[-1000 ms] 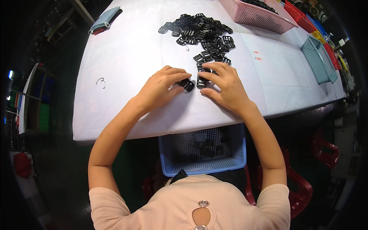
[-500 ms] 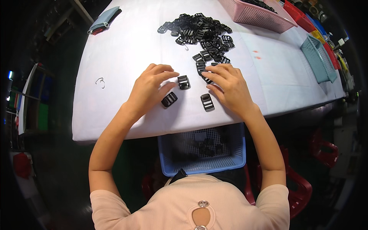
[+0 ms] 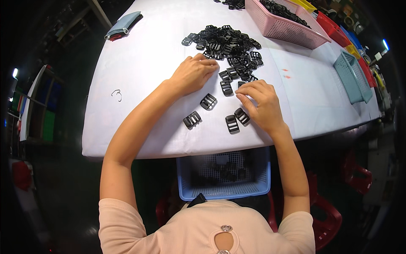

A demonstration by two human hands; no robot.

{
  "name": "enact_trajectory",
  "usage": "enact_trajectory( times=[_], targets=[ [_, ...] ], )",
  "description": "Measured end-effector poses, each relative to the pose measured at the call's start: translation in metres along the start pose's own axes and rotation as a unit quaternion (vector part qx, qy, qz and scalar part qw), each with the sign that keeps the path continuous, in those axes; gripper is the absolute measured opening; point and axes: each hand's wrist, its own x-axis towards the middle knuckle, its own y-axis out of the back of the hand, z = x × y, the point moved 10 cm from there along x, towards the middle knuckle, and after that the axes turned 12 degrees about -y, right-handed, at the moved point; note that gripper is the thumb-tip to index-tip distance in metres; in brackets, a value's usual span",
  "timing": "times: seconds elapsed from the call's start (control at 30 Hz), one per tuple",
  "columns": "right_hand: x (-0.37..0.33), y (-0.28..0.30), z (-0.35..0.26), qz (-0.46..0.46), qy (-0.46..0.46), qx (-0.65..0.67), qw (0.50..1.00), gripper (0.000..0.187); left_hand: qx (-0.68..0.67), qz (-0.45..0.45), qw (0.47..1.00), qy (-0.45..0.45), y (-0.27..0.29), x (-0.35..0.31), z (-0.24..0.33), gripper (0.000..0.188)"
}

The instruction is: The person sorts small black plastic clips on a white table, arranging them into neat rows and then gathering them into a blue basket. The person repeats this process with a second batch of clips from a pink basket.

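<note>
Four loose buckles (image 3: 208, 101) on your table (image 3: 127, 127), two left, two right; one pile (image 3: 224, 40) beyond, uncountable. Black, slotted, rectangular. Left hand (image 3: 195, 74) palm-down at pile edge, grip hidden. Right hand (image 3: 261, 103) nearer you, narrow pinch; can't tell if holding.

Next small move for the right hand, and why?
Probably have the right hand draw the black ladder-lock buckle left of its fingertips toward the person: that buckle lies within easy reach at the near end of the pile, and four loose buckles lie apart, nearer the person.
</note>
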Motion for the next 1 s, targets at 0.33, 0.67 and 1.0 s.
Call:
enact_trajectory(
  times=[0.33, 0.67, 1.0],
  targets=[
    [0.004, 0.007, 0.046, 0.069, -0.083, 0.102, 0.989, 0.007, -0.089, 0.035, 0.97, 0.222, 0.015, -0.033, -0.027, 0.014],
    [-0.011, 0.003, 0.063, 0.037, -0.135, 0.096, 0.985, 0.008, -0.011, -0.082, 0.962, 0.261, -0.017, 0.008, -0.046, 0.016],
    [0.016, -0.019, 0.015, -0.017, -0.001, 0.031, 0.999, 0.023, -0.222, 0.063, 0.963, 0.141, -0.02, -0.011, -0.053, 0.013]
  ],
)
